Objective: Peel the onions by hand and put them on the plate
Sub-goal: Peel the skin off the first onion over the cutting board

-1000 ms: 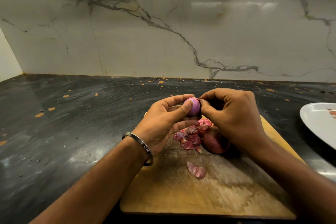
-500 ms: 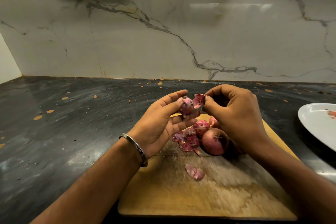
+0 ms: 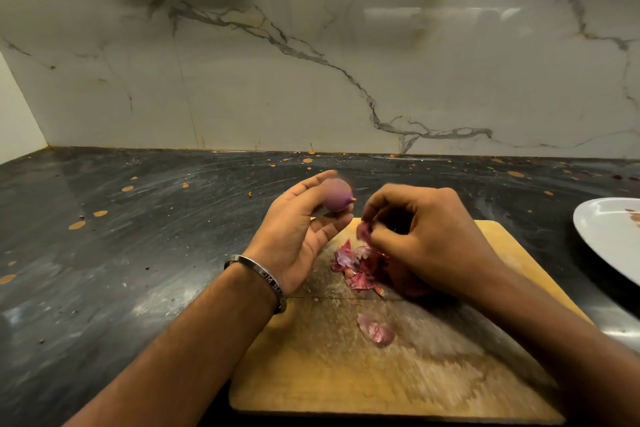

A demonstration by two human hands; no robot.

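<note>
— Two big surfaces first: what are they?
— One dark speckled stone counter (image 3: 138, 253), backed by a white marble-veined wall (image 3: 346, 80). On the counter lies a worn rectangular wooden cutting board (image 3: 346, 385), and at the right edge sits a white oval plate (image 3: 609, 236), partly out of view.
— And the hands?
— The left hand (image 3: 298, 236), with a metal bangle (image 3: 263, 274) on its wrist, has its grip curled round a small peeled purple onion (image 3: 336, 195), held above the counter just beyond the board's far left corner. The right hand (image 3: 426, 236) hovers over the board, its fingertips (image 3: 372, 210) pinching a thin pink-purple scrap of onion skin (image 3: 363, 230).
— Anything under that hand?
— A reddish unpeeled onion (image 3: 403, 279) rests on the board, mostly hidden by the hand, touching a heap of purple peelings (image 3: 356, 267). One loose pink peel (image 3: 375, 329) lies apart, nearer the person.
— Is anything on the plate?
— Only a small reddish bit at the frame's edge, too cut off to identify.
</note>
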